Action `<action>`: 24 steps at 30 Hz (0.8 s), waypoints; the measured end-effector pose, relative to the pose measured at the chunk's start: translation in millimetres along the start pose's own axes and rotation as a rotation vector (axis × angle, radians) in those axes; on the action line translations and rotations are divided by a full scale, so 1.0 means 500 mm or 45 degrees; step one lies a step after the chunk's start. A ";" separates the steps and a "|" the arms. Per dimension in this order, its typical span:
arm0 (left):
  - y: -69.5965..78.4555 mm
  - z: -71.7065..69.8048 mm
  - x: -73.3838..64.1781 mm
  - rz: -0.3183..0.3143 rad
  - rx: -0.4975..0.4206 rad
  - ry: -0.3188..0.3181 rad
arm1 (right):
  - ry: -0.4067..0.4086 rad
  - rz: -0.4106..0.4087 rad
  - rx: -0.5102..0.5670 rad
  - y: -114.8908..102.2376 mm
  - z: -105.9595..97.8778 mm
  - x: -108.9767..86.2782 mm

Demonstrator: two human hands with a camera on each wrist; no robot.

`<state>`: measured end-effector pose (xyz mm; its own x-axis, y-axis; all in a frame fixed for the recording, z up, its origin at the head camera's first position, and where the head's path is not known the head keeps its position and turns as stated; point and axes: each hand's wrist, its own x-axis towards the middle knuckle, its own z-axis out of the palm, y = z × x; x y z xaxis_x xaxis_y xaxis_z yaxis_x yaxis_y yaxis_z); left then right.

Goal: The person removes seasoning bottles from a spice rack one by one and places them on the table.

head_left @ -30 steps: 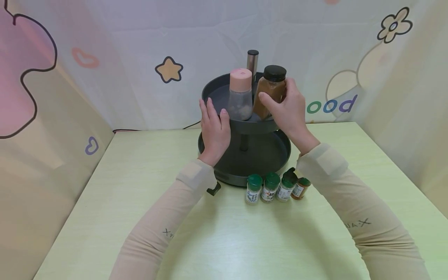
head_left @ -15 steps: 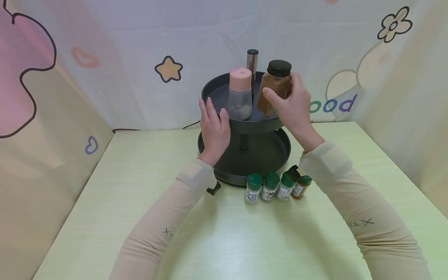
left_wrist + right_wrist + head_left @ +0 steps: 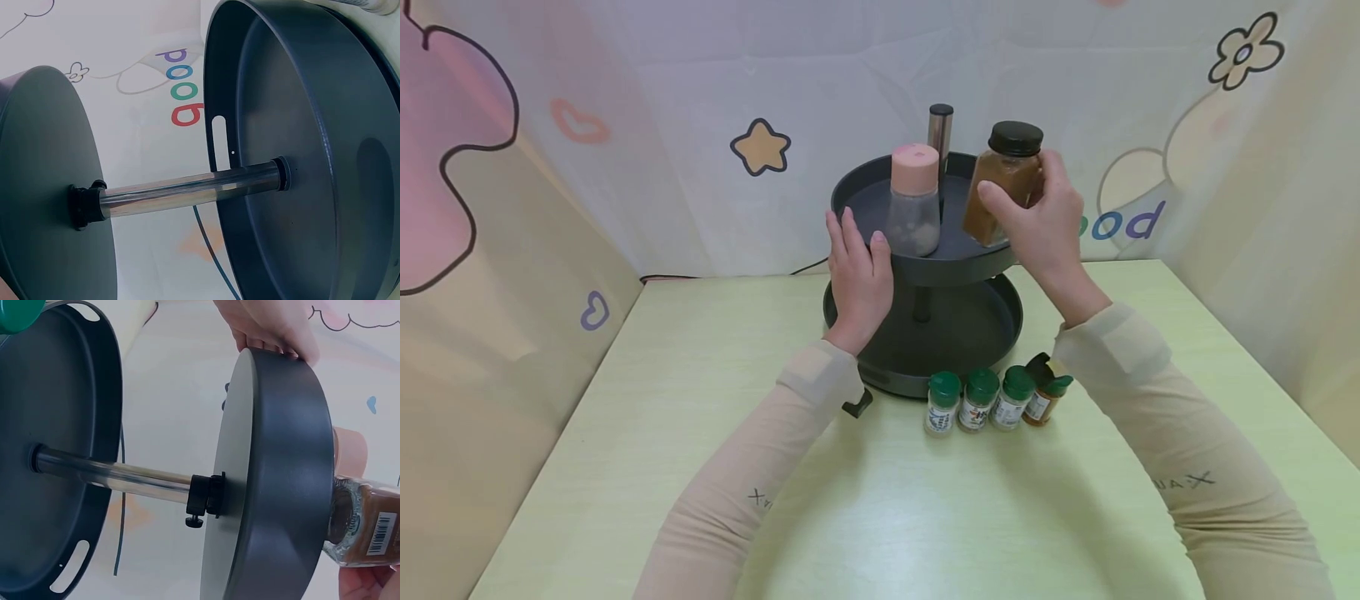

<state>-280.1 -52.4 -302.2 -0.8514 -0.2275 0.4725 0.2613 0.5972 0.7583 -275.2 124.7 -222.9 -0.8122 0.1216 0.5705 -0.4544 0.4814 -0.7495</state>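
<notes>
My right hand (image 3: 1045,221) grips a square glass jar (image 3: 1002,187) of brown powder with a black lid. The jar leans slightly, its base low over the right side of the upper tray (image 3: 955,268). In the right wrist view the jar's barcode label faces the camera. With fingers straight, my left hand (image 3: 861,279) rests against the left rim of that tray, which belongs to a dark two-tier turntable rack. A clear bottle (image 3: 914,225) with a pink cap stands on the upper tray, beside the metal centre post (image 3: 939,137).
Several small green-capped spice jars (image 3: 976,400) stand in a row before the lower tray (image 3: 936,350). The left wrist view shows the post (image 3: 187,190) joining both tiers. A printed curtain (image 3: 662,125) hangs behind the pale table (image 3: 715,375).
My right hand has carried the brown-powder jar rightward and slightly up, away from the pink-capped bottle. The left hand stays at the tray rim.
</notes>
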 end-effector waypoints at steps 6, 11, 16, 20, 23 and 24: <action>0.000 0.000 -0.001 -0.010 0.003 -0.004 | 0.017 -0.016 -0.008 0.002 -0.011 -0.005; 0.001 -0.001 0.001 -0.014 0.006 -0.003 | 0.030 -0.045 0.008 0.001 -0.024 -0.010; 0.002 -0.002 0.001 -0.016 0.005 -0.004 | 0.038 -0.048 0.021 -0.002 -0.034 -0.016; 0.002 -0.002 0.001 -0.018 0.004 -0.004 | 0.036 -0.070 0.018 -0.003 -0.039 -0.022; 0.002 -0.001 0.001 -0.018 0.004 -0.005 | 0.027 -0.079 0.022 -0.003 -0.043 -0.026; 0.002 -0.001 0.001 -0.017 0.005 -0.004 | 0.026 -0.082 0.022 -0.002 -0.044 -0.028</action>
<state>-279.8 -52.5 -301.1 -0.8564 -0.2328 0.4608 0.2481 0.5972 0.7628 -255.4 141.7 -222.7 -0.7736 0.1088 0.6242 -0.5116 0.4739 -0.7167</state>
